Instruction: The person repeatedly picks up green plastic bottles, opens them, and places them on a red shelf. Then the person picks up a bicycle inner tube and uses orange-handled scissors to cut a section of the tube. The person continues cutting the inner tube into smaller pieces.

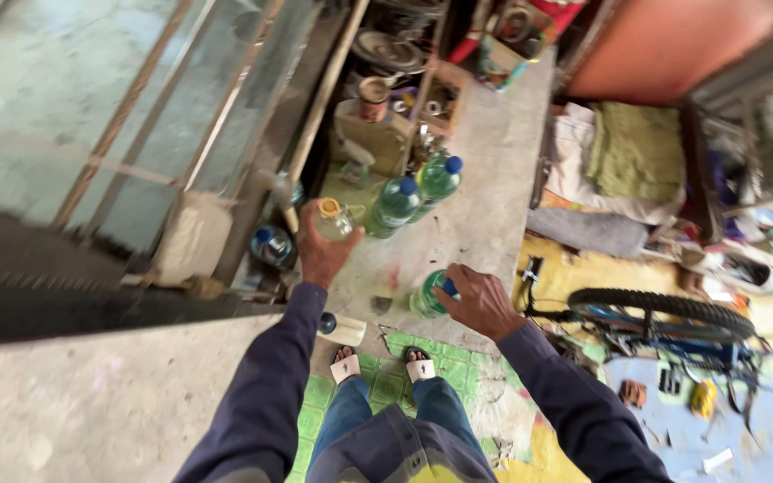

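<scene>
Left hand [322,253] closed round clear jar [335,219] with yellow lid. Right hand [480,302] gripping green bottle [427,297], blue-capped. Two green bottles [413,197] stood just beyond, on concrete floor [494,179].

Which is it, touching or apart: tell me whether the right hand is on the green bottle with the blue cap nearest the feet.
Touching. The head view shows the right hand with its grip wrapped over the top of the green bottle, fingers covering most of its blue cap.
</scene>
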